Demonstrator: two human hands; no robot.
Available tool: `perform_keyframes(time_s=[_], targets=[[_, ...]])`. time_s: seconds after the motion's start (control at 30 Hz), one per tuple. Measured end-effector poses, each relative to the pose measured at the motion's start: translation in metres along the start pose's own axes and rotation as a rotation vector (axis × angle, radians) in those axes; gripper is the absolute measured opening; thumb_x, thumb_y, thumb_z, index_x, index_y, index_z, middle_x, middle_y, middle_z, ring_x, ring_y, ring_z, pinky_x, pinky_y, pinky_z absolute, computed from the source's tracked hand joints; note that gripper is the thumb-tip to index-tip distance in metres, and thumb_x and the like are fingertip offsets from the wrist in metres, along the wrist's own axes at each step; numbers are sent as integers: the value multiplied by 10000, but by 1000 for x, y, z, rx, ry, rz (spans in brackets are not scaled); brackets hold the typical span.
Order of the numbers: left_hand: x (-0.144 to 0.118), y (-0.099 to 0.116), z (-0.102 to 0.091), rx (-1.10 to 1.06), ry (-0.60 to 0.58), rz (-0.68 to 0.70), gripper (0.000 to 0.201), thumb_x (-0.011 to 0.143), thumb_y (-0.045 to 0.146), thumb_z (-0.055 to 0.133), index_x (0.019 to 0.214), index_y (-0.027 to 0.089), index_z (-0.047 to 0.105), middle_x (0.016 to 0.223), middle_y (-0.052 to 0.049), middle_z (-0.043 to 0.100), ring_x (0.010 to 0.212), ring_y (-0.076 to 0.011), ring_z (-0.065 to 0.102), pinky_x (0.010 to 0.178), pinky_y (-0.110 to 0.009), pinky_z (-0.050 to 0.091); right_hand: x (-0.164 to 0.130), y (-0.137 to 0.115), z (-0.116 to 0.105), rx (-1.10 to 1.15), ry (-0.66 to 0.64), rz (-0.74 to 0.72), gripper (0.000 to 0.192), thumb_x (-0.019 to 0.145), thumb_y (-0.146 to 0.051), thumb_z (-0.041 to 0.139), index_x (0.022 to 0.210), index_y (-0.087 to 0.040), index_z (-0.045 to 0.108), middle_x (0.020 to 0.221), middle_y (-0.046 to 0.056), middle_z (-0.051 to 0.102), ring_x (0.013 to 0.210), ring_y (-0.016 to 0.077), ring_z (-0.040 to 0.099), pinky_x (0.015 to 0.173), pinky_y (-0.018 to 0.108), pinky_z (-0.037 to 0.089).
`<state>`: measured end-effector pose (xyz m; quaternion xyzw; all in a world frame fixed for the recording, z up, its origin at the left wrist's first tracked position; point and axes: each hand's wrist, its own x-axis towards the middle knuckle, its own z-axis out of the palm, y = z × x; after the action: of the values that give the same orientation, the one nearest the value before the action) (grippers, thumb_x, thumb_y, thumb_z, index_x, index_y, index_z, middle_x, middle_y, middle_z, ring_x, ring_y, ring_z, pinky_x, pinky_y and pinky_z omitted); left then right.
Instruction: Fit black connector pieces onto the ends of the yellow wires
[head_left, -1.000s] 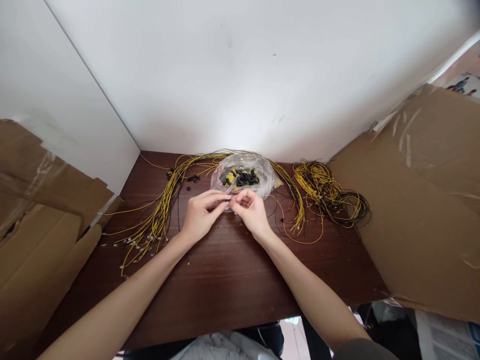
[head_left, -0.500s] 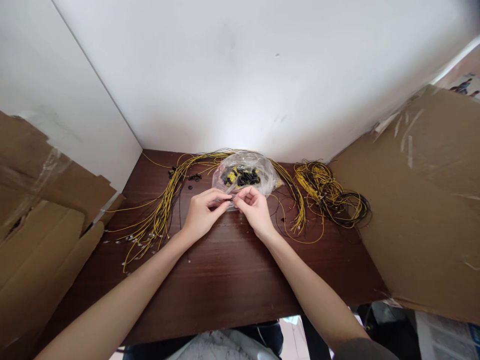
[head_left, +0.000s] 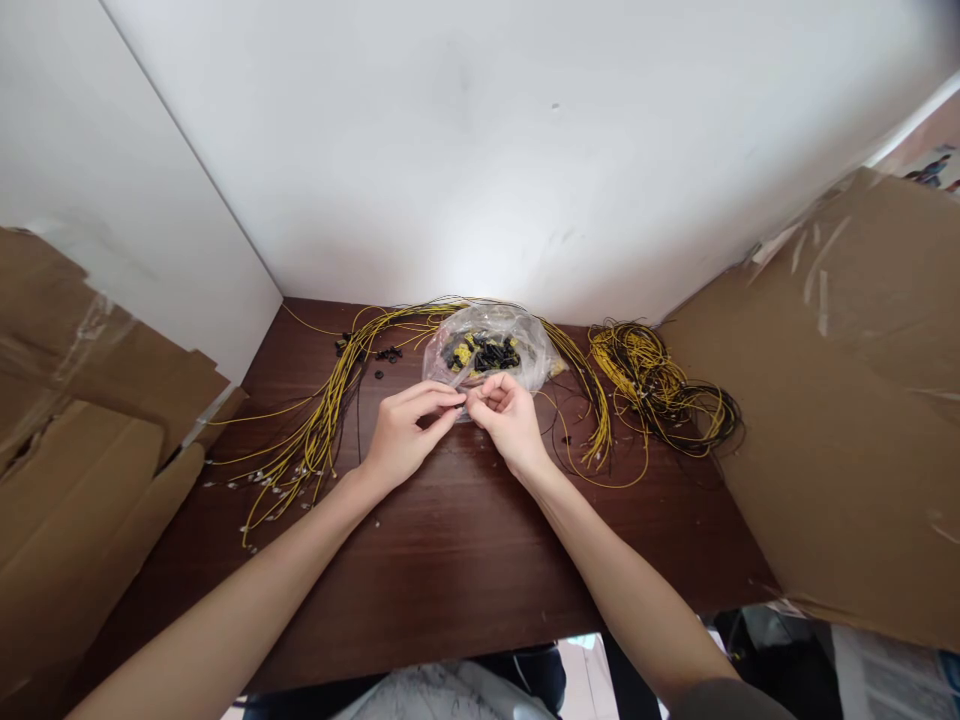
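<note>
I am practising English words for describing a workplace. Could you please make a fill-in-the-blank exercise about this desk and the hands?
1. The left hand and the right hand meet just in front of a clear plastic ____ of small black and yellow parts.
2. The long wires spread on the left of the table are mostly ____ in colour.
3. The tangled coil of wires lies to the ____ of the hands.
4. Sheets of brown ____ stand on both sides of the table.

Missing words: bag; yellow; right; cardboard
</note>
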<state>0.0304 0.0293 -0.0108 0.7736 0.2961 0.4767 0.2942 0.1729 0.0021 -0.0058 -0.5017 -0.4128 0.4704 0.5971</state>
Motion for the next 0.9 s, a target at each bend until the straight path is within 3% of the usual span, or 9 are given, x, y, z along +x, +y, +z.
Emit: perform_keyframes(time_s=[0.4,0.6,0.77,0.9], targets=[[0,1,2,-114,36,-170,113,765,189,631,841,166,712,863,-55,691,767,-145,654,657,-225,548,-1,2,0,21,-41,-51,280,651,-286,692,666,-208,423,641,-42,550,556,98,519,550,238,443],[1,-3,3,-204,41,-318,162,758,233,642,885,150,698,870,-58,676,775,-157,644,661,-248,562,1,-2,-5,-64,-72,-39,223,688,-341,686,762,-187,543,725,0,598,652,121,574,567,232,477],[1,-8,3,-260,58,-333,165,757,228,633,892,152,690,904,-61,657,821,-167,631,694,-270,560,0,-3,-7,-143,-104,-16,240,731,-363,649,870,-179,584,829,37,632,714,150,608,561,255,513],[1,-9,3,-277,69,-338,165,747,230,640,884,151,688,897,-61,662,822,-166,630,721,-274,551,0,-2,-8,-272,-125,-60,184,729,-324,649,795,-157,612,734,37,650,626,143,598,556,256,487]])
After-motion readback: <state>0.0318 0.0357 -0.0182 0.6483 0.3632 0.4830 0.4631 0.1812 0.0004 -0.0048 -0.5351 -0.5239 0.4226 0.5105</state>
